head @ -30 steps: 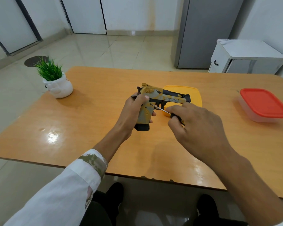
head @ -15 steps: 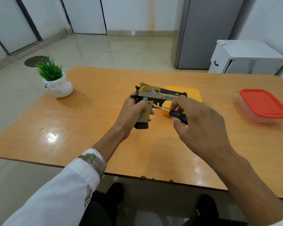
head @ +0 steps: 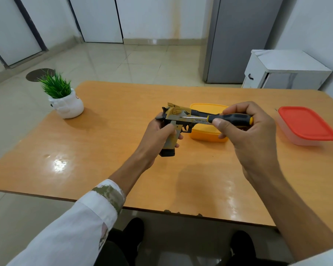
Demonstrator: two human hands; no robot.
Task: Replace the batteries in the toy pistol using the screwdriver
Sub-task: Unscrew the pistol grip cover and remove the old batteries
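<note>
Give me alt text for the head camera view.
A left hand grips a yellow toy pistol above a wooden table while the right hand holds a screwdriver against its side. A potted plant, yellow container and red-lidded container sit behind.

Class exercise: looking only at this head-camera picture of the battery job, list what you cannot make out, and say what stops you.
- Screw or battery cover on the toy pistol: too small to see, head view.
- Pistol grip: mostly wrapped by the left hand.
- Screwdriver handle: partly covered by the right hand.
- Yellow container: contents hidden by its lid.
- Red-lidded container: contents hidden by its lid.
</note>
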